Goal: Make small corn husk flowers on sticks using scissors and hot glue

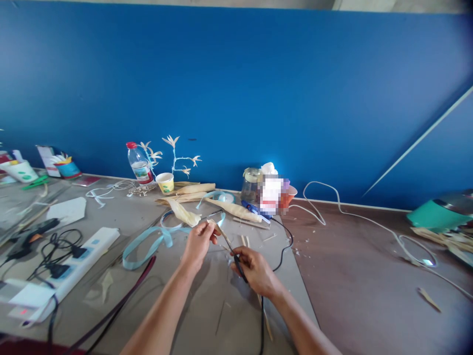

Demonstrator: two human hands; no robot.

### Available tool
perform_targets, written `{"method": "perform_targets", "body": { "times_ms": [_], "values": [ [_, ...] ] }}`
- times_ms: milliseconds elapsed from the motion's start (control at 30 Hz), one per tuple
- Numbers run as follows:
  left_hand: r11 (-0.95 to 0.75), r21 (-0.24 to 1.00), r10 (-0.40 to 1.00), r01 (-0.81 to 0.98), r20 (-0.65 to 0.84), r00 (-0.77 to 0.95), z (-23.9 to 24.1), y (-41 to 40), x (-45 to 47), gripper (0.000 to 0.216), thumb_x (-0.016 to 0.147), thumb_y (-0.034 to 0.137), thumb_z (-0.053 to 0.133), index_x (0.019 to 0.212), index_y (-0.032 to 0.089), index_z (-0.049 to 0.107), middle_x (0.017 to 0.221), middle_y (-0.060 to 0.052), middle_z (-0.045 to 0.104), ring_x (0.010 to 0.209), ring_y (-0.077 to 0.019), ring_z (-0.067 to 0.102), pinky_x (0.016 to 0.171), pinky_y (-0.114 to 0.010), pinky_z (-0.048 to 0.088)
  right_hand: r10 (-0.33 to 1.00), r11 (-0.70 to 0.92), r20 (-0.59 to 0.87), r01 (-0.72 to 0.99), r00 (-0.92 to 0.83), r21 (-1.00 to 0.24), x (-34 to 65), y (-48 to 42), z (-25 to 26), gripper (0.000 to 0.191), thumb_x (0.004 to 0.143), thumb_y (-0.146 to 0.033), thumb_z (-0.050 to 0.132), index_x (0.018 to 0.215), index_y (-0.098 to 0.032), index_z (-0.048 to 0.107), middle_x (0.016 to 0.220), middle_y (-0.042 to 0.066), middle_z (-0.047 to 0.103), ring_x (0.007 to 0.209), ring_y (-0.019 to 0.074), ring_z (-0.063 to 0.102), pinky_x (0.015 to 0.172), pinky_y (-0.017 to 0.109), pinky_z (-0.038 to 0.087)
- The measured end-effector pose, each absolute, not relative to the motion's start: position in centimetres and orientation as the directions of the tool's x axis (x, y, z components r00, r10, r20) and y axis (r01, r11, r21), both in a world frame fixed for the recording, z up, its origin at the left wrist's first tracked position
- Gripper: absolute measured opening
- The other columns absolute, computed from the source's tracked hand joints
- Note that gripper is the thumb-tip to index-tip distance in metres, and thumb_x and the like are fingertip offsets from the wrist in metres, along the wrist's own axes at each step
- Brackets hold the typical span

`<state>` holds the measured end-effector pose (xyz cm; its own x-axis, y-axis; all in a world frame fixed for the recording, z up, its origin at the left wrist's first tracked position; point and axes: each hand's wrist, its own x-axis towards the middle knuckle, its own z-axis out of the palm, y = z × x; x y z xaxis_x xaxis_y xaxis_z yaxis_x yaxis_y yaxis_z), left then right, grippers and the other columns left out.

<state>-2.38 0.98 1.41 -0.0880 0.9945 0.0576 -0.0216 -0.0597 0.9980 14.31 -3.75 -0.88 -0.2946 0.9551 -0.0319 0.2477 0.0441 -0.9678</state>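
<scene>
Near the middle of the table, my left hand (199, 244) pinches a narrow strip of dried husk (220, 231) between thumb and fingers. My right hand (254, 268), lower and to the right, is closed on a slim black-handled tool (239, 266). Its thin tip points up and left, up against the strip; I cannot tell whether it is scissors or another tool. Just beyond my left hand lie a curled pale husk (183, 212) and a light-blue ribbon (148, 244). Another long husk (236, 209) rests behind the hands.
A white power strip (88, 256) and a black glue gun (31, 236) are at left. Behind stand a bottle (140, 167), husk flowers in a yellow cup (165, 183) and a glass jar (251, 185). A blue-handled device (252, 209) has a black cable. A white cord (364, 222) crosses the right.
</scene>
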Motion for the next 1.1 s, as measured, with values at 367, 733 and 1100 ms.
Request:
{"method": "perform_targets", "body": {
  "times_ms": [367,733,1100],
  "values": [
    [-0.135,0.981,0.982,0.14,0.151,-0.111,0.4,1.6,-2.7,0.033,0.076,0.043,0.051,0.054,0.018,0.053,0.05,0.001,0.055,0.04,-0.0096,0.045,0.043,-0.021,0.032,0.955,0.021,-0.041,0.206,-0.292,-0.978,14.1,-3.9,-1.4,0.017,0.07,-0.024,0.055,0.086,-0.017,0.057,0.052,-0.007,0.04,0.046,0.0074,0.035,0.044,0.019,0.025],
    [-0.085,0.979,0.992,0.185,0.101,-0.08,0.6,1.4,-2.5,0.031,0.074,0.038,0.052,0.05,0.018,0.052,0.044,0.002,0.051,0.037,-0.0096,0.044,0.04,-0.021,0.03,0.953,-0.012,-0.065,0.176,-0.295,-0.984,14.0,-3.9,-0.9,0.019,0.07,-0.025,0.056,0.087,-0.016,0.056,0.052,-0.007,0.037,0.047,0.0073,0.034,0.044,0.02,0.024],
    [0.053,0.999,0.999,-0.004,-0.053,0.013,1.0,0.8,-1.8,0.016,0.067,0.029,0.059,0.058,0.015,0.059,0.054,0.0,0.058,0.045,-0.0091,0.048,0.048,-0.021,0.035,0.997,-0.029,-0.021,-0.099,-0.078,-0.995,13.9,-3.2,-0.5,0.028,0.069,-0.033,0.059,0.092,-0.018,0.051,0.057,-0.005,0.046,0.049,0.0089,0.043,0.046,0.021,0.032]
  ]
}}
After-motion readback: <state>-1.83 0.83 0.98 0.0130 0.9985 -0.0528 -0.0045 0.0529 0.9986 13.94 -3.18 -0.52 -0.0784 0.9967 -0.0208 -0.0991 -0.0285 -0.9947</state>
